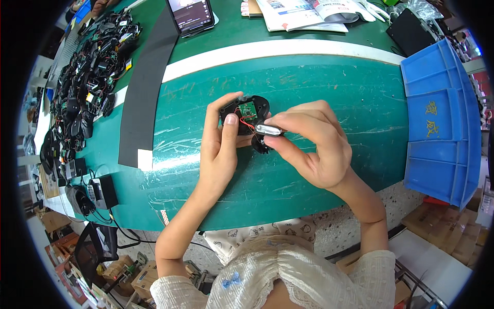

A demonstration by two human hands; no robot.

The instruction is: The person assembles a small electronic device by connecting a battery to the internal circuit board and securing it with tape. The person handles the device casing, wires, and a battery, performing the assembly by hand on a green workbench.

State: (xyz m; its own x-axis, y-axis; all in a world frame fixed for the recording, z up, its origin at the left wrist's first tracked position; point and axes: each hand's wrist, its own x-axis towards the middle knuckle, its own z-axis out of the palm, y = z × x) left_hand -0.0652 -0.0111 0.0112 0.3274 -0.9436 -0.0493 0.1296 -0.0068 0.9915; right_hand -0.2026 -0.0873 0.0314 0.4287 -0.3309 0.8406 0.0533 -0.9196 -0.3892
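Cream dotted fabric of the person's blouse fills the near edge, a small blue bow on its front, and beyond it both forearms reach over the green, scuffed bench. Look at the left hand: it's gripping an open, rounded black plastic shell, thumb pressed along the near side, and inside sits a small green circuit board. Thin red wires loop out towards the right hand, where thumb and fingers pinch an oval, pale-faced piece with a black rim, right beside the shell! Whether the wires join that piece, I can't tell. All this is held above the middle of the bench. Off to the left lies a long black strip, and past it, a heap of black plastic parts; over on the right, a big blue plastic crate.
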